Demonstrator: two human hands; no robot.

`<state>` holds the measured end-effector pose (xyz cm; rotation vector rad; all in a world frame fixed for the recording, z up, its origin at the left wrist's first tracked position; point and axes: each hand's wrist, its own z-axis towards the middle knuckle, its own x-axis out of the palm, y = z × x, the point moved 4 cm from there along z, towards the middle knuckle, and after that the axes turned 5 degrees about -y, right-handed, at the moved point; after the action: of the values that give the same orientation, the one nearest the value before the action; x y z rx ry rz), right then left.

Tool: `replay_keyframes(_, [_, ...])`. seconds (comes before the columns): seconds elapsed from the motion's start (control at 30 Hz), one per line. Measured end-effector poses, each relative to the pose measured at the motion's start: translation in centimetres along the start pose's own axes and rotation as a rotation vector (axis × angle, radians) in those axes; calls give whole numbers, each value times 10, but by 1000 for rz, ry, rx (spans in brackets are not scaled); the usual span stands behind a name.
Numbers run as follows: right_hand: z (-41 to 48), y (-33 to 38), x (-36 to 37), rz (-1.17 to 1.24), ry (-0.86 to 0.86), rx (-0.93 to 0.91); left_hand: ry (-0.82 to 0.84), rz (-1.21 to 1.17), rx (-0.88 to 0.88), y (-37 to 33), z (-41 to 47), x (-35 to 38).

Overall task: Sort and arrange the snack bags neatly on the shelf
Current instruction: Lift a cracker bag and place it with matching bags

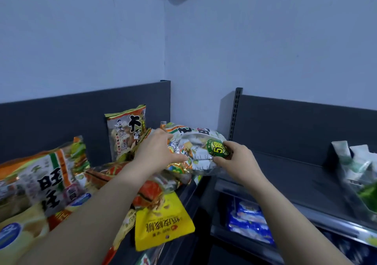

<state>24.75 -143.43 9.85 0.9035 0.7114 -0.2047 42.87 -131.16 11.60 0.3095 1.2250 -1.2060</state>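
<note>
I have both hands on one rice-cracker bag [193, 140], clear-fronted with orange edges and a round green sticker. My left hand [157, 152] grips its left side, fingers curled over the top edge and thumb against the front. My right hand [238, 158] pinches the right end at the sticker, thumb below and fingers above. The bag lies sideways between them, over the corner where two shelf units meet; I cannot tell whether its underside rests on the bags below.

Just behind my left hand an upright bag [126, 130] of similar print leans on the dark back panel [51, 118]. Under my left forearm lies a red-orange bag [152, 189], and nearer me a yellow pouch [163, 224] hangs over the shelf [188, 195] edge. Far left of the grip a big bag [47, 179] lies tilted on the heap.

Behind my right hand stands a slotted post [234, 113]. Below the right forearm blue packs [248, 222] sit on a lower level. Well to the right are green-and-white bags [357, 166], blurred.
</note>
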Motion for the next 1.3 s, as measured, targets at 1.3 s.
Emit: replay_keyframes(1.3, [284,-111,176,-296,465,-229,154,440,-320,62,225,144])
